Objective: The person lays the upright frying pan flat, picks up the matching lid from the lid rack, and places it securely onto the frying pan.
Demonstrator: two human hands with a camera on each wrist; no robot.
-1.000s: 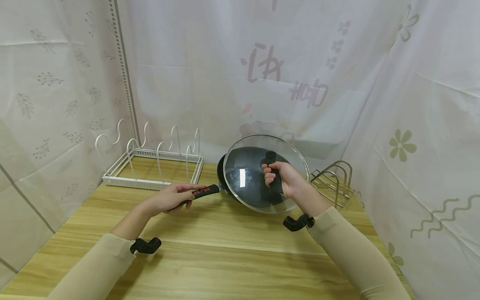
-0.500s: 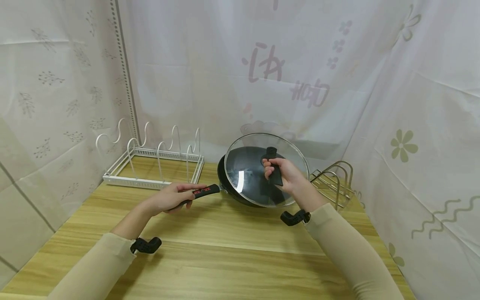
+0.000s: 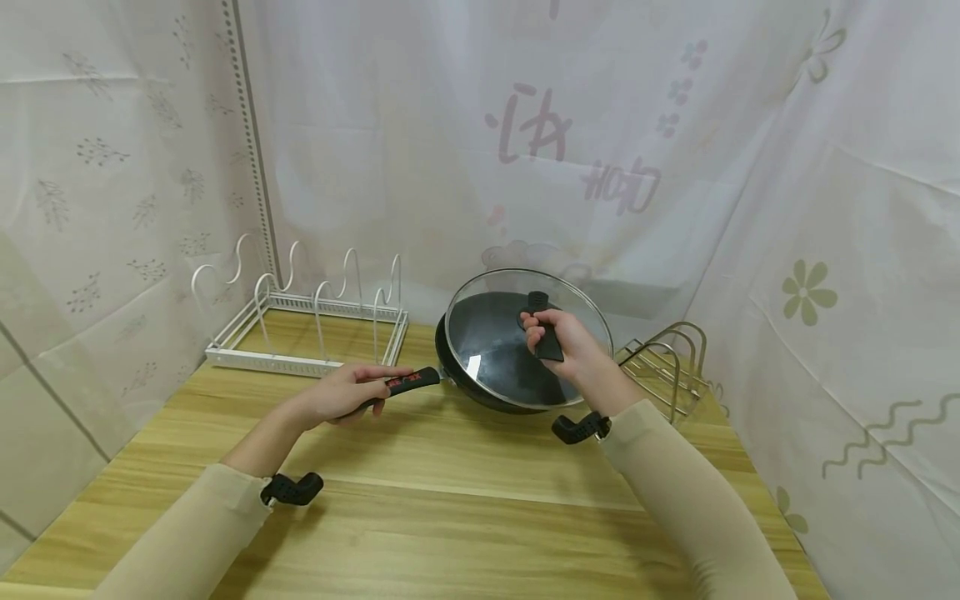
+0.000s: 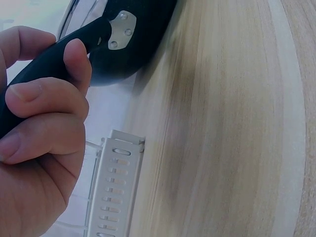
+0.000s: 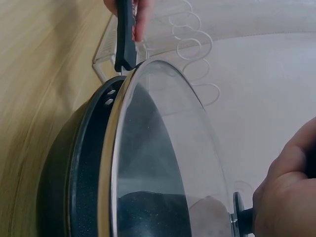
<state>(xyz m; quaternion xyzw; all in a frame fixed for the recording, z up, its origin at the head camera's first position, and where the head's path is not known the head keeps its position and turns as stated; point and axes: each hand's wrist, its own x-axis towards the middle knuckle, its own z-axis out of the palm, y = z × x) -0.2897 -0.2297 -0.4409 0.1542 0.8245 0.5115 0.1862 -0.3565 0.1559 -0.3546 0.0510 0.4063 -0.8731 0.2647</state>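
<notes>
A dark frying pan (image 3: 480, 395) with a deep curved wall stands on the wooden table. My left hand (image 3: 347, 395) grips its black handle (image 3: 414, 381), fingers curled underneath, as the left wrist view shows. Over the pan is a round glass lid (image 3: 487, 317) with a metal rim, tilted up at the far side. My right hand (image 3: 564, 343) holds the lid by its black knob (image 3: 550, 343). In the right wrist view a gap shows between the lid's rim (image 5: 116, 148) and the pan's edge (image 5: 79, 163) near the handle.
To the left rises a white wire rack (image 3: 270, 363) with several upright loops, close to my left hand. A gold-coloured wire rack (image 3: 678, 379) stands right of the pan, near my right forearm. Patterned curtains (image 3: 420, 167) close off the back and sides.
My right hand has moved slightly left and away from me, shifting the lid over the pan; its near edge has risen in view. The left hand and the pan have stayed put.
</notes>
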